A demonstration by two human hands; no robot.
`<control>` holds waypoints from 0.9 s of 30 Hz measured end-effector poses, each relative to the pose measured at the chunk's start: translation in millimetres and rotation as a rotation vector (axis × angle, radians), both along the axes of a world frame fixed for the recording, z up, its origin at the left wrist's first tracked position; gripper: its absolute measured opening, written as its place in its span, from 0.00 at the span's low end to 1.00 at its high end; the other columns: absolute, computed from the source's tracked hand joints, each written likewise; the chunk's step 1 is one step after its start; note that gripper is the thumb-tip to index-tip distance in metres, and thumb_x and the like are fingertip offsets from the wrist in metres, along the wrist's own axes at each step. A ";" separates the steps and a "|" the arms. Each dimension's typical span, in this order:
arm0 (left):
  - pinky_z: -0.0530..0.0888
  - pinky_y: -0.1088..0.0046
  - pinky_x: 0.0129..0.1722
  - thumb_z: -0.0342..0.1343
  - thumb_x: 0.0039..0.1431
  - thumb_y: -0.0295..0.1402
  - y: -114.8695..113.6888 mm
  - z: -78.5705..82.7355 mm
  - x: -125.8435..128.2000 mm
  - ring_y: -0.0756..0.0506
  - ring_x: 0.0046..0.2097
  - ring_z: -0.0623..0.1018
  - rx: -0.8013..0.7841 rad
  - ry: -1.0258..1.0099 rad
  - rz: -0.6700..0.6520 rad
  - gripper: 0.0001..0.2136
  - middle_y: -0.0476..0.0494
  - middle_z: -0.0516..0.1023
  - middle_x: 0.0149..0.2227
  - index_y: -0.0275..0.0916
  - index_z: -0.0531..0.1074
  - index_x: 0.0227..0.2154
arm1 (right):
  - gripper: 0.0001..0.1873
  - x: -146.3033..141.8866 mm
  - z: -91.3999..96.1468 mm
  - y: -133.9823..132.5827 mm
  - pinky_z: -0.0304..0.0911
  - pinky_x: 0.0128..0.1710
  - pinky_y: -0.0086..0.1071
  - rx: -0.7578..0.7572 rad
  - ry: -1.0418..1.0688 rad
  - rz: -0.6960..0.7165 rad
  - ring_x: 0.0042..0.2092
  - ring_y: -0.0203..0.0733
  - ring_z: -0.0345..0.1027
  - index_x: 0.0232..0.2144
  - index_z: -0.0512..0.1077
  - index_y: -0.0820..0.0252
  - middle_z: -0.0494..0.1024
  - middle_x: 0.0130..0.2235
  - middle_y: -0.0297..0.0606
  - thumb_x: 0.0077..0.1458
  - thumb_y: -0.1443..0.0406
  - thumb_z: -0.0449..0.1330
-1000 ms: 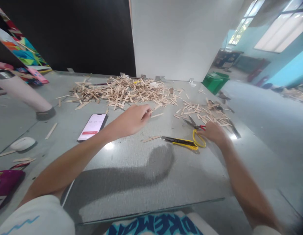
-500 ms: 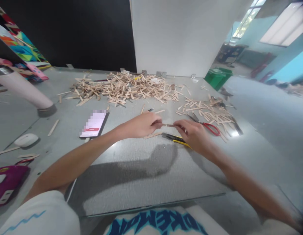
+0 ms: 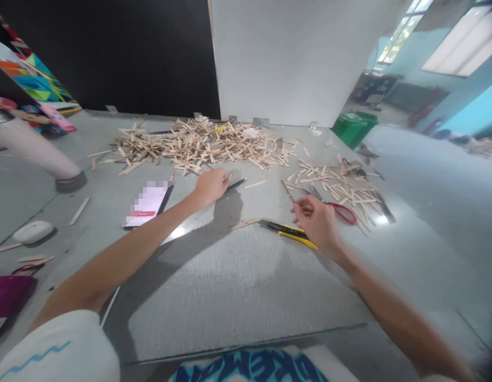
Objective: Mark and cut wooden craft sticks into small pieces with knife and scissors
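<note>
My right hand (image 3: 315,218) pinches one end of a thin wooden stick (image 3: 288,190), which points up and to the left. Farther forward, my left hand (image 3: 211,187) has its fingers closed at a short wooden stick (image 3: 230,176) on the table, beside a dark pen (image 3: 237,184). Just below my right hand lies a yellow and black utility knife (image 3: 296,233). One more stick (image 3: 246,224) touches the knife's tip area. Red-handled scissors (image 3: 341,210) rest to the right of my right hand, and a loose flat stick (image 3: 256,184) lies between the hands.
A large heap of wooden sticks (image 3: 206,146) spreads along the back panel, and a smaller pile (image 3: 349,185) lies at right. Leftward are a phone (image 3: 148,204) with a cable, a white mouse (image 3: 33,232), a pale bottle (image 3: 35,143) and a purple case (image 3: 9,302).
My hands have come apart. The left moved forward and left to the short stick by the pen; the right kept the thin stick, now turned to point away.
</note>
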State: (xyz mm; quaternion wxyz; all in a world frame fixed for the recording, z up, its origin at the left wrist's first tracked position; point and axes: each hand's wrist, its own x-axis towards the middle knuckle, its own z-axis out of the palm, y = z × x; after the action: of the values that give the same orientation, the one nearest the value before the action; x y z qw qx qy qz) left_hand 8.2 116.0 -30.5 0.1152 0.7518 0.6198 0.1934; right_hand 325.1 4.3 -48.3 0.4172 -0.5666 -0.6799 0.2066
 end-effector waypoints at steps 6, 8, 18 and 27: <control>0.81 0.53 0.55 0.62 0.73 0.40 16.3 -21.5 -4.9 0.38 0.55 0.81 -0.111 0.091 0.039 0.18 0.36 0.77 0.59 0.38 0.74 0.59 | 0.11 -7.9 -0.3 -9.3 0.74 0.26 0.32 0.073 0.011 0.022 0.22 0.40 0.78 0.38 0.75 0.57 0.85 0.29 0.36 0.68 0.56 0.61; 0.81 0.53 0.55 0.62 0.73 0.41 16.3 -21.3 -6.0 0.39 0.55 0.80 -0.128 0.082 0.030 0.18 0.37 0.77 0.59 0.38 0.75 0.59 | 0.10 -10.0 1.1 -12.7 0.74 0.27 0.31 0.103 0.027 0.030 0.22 0.39 0.78 0.38 0.75 0.57 0.84 0.29 0.35 0.68 0.57 0.61; 0.77 0.72 0.28 0.51 0.77 0.34 -24.4 17.5 17.6 0.46 0.31 0.84 -0.205 -0.251 -0.153 0.09 0.38 0.85 0.37 0.35 0.72 0.42 | 0.11 -23.7 3.3 -28.7 0.80 0.26 0.32 0.146 0.433 0.059 0.28 0.42 0.82 0.39 0.76 0.56 0.83 0.30 0.33 0.63 0.57 0.71; 0.72 0.75 0.27 0.52 0.74 0.36 -106.0 40.0 60.7 0.50 0.27 0.80 -0.050 -0.446 -0.382 0.05 0.47 0.86 0.35 0.41 0.65 0.42 | 0.07 -15.3 11.5 -31.4 0.80 0.31 0.36 0.464 0.238 -0.208 0.31 0.44 0.84 0.37 0.79 0.55 0.86 0.32 0.34 0.63 0.60 0.72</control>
State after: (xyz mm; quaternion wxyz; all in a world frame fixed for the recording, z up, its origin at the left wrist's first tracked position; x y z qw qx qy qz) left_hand 68.9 10.0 9.5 0.3013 0.7907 0.4312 0.3132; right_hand 309.8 -27.1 -36.8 0.6317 -0.4942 -0.5935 0.0667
